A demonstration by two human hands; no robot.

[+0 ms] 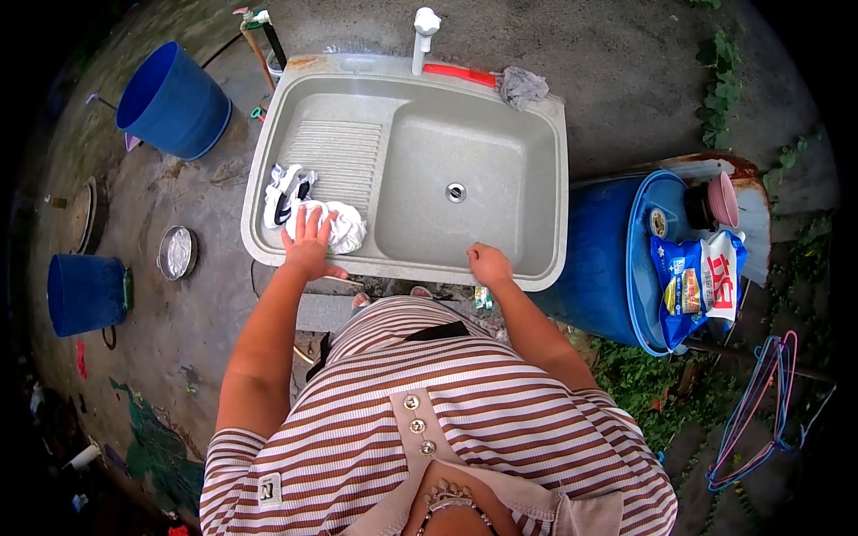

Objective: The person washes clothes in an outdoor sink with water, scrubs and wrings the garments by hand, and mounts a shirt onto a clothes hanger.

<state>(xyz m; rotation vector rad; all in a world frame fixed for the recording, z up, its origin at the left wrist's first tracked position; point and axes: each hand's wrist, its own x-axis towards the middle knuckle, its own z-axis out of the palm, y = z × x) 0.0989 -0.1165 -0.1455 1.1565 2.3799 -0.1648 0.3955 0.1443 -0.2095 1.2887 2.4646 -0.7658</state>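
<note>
Seemingly we are at an early stage: the white cloth (349, 230) lies bunched, unspread, in the sink (411, 271) left of centre, under our left hand (310, 246), fingers splayed. Our right hand (491, 265) curls at the front rim; whether it grips anything, we cannot tell. Tap (424, 40) and rag (523, 87) sit top centre, barrel (594, 259) and bag (702, 284) right, none apparently obstructing.

My striped short-sleeved top (509, 393)
Brown and white stripes, a beige placket (403, 414) with three round buttons (417, 426), a pale patch (269, 490), and my dark beaded necklace (432, 512).
</note>
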